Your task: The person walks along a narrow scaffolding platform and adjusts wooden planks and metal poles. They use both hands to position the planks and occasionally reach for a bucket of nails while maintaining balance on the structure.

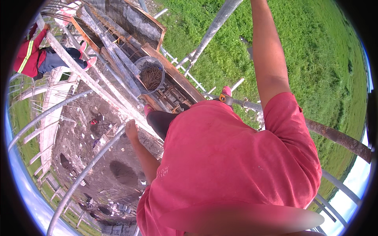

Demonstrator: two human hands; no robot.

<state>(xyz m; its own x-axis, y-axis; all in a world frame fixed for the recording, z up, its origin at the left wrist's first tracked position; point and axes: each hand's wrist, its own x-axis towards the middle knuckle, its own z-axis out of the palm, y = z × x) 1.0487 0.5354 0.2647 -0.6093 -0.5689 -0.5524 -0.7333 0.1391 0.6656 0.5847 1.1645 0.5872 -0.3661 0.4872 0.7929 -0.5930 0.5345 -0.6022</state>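
My left hand point(131, 128) is closed in a fist at the upper end of a long grey scaffold pipe point(90, 167), where it meets a pale beam. The right arm reaches up past the top edge, so that hand is out of sight. Between my arms, below the right one, a yellow tape measure point(223, 97) shows at my waist. One pink shoe point(148, 109) stands on the formwork, the other point(226, 91) farther right. Just ahead of my feet, a dark bucket point(151, 78) holds many thin brown pieces, too small to name.
Wooden formwork boards point(173, 72) edge a trough with rebar inside. Steel pipes point(214, 29) cross on the right above grass. Far below on the left lies dark ground point(124, 171) with debris. Another person in a red jacket point(29, 59) grips a pale rail at upper left.
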